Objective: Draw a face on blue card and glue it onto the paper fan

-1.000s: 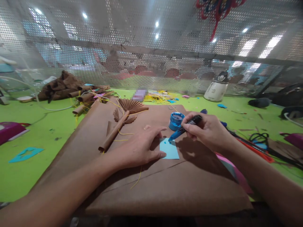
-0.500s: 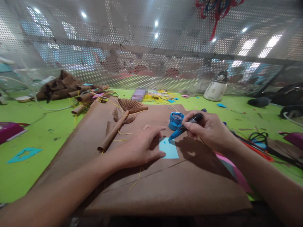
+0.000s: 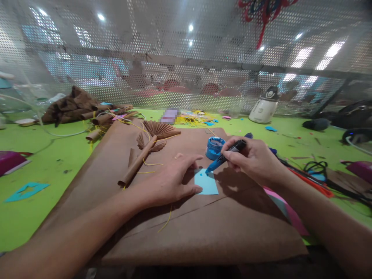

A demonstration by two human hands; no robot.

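A small light-blue paper square [image 3: 206, 185] with a few darker blue dabs lies on a large brown paper sheet [image 3: 221, 228]. My left hand [image 3: 177, 178] is at its left side, fingers apart, with the thumb tip against the square's lower left edge. My right hand [image 3: 250, 157] grips a black marker [image 3: 234, 149] whose lower end is coated in blue. That blue end slants down onto the top of the square. Just behind it stands an uncovered jar [image 3: 215, 149] smeared with blue paint.
A rolled brown paper tube with a pleated fan [image 3: 138, 162] and yellow threads lies to the left. More tubes [image 3: 99, 120] and crumpled brown paper [image 3: 71, 104] are behind it. A white bottle [image 3: 264, 108] stands back right. Black cords [image 3: 316, 168] and orange-handled tools lie at right.
The whole view has shifted slightly to the left. Both hands, the marker and the blue square keep nearly the same positions relative to each other.
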